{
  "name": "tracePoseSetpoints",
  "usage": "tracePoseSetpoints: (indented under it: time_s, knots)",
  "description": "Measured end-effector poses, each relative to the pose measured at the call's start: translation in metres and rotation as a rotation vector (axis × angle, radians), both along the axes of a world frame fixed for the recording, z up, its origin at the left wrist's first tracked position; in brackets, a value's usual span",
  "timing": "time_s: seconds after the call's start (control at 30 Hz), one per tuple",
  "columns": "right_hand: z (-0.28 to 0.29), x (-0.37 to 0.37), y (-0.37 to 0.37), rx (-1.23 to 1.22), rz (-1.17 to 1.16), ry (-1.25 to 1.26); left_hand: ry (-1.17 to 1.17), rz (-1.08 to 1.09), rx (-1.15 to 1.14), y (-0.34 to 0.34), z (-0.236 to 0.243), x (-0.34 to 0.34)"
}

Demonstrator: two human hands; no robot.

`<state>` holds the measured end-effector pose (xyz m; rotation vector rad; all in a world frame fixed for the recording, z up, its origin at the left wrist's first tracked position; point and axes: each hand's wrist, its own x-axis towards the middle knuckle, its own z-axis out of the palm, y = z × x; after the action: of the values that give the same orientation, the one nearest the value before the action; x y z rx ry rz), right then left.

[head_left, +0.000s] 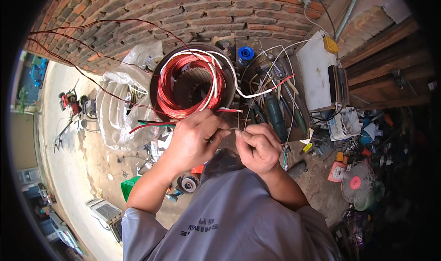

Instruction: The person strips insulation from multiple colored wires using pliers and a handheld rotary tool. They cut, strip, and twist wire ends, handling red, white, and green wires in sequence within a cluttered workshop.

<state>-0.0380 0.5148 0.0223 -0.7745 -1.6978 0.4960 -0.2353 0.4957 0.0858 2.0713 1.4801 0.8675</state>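
My left hand point(202, 134) is closed in a pinch just in front of a motor stator point(156, 77) with thick red copper windings point(167, 89). Facing it, my right hand point(260, 146) pinches with thumb and forefinger. A short thin wire point(234, 129) spans the small gap between the fingertips; most of it is hidden by the fingers. Red and green lead wires point(149, 125) stick out to the left from behind my left hand. A white sleeved lead with a red end point(257, 95) curves out of the stator to the right.
Pliers, screwdrivers and other hand tools point(275, 116) lie in a heap on the bench to the right. A blue spool point(245, 54) stands behind them. Long dark red wires point(96, 24) run off left, past a clear plastic bag point(112, 105). At right, a fan point(358, 182) sits among clutter.
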Motion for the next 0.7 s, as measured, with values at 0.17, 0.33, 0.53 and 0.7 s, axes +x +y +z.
tracePoseSetpoints:
  time_s: [0.17, 0.33, 0.53, 0.7]
  knots:
    - [0.008, 0.031, -0.012, -0.635, 0.211, 0.445, -0.058, -0.098, 0.048, 0.004, -0.009, -0.010]
    - [0.009, 0.011, -0.026, -0.792, 0.322, 0.241, 0.031, -0.140, 0.103, 0.006, -0.009, -0.009]
    - [0.003, -0.002, -0.020, -0.400, 0.182, 0.036, 0.039, -0.222, 0.077, 0.008, -0.011, -0.017]
    - [0.006, 0.014, -0.025, -0.416, 0.172, -0.093, 0.059, -0.265, -0.008, 0.009, 0.001, -0.020]
